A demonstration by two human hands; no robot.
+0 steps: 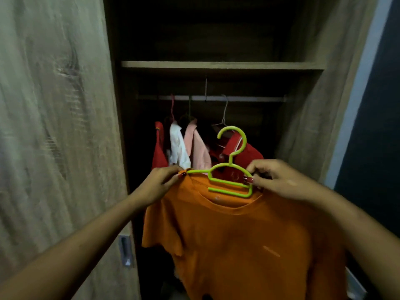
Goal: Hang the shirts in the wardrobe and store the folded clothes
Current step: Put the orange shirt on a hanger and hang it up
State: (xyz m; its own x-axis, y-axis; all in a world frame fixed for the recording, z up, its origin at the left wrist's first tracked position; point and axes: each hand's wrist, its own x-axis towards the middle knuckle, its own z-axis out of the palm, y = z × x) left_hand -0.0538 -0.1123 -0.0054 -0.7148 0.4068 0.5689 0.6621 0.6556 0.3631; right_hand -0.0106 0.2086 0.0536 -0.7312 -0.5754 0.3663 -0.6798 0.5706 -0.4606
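Observation:
An orange T-shirt (242,239) hangs in front of me on a lime-green plastic hanger (232,169), held up before the open wardrobe. My left hand (161,185) pinches the shirt's left shoulder at the hanger's left tip. My right hand (279,180) grips the hanger's right end together with the shirt's collar. The hanger's hook points up, below the silver rail (249,98) and apart from it. Several garments hang on the rail: a red one (159,150), a white one (178,148), a pink shirt (198,148) and a red polo (252,154).
The wardrobe's wooden door (58,137) with a recessed handle (125,250) stands at my left. A shelf (216,64) runs above the rail, dark above it. The wardrobe's right side panel (320,118) borders a dark wall. The rail is bare right of the red polo.

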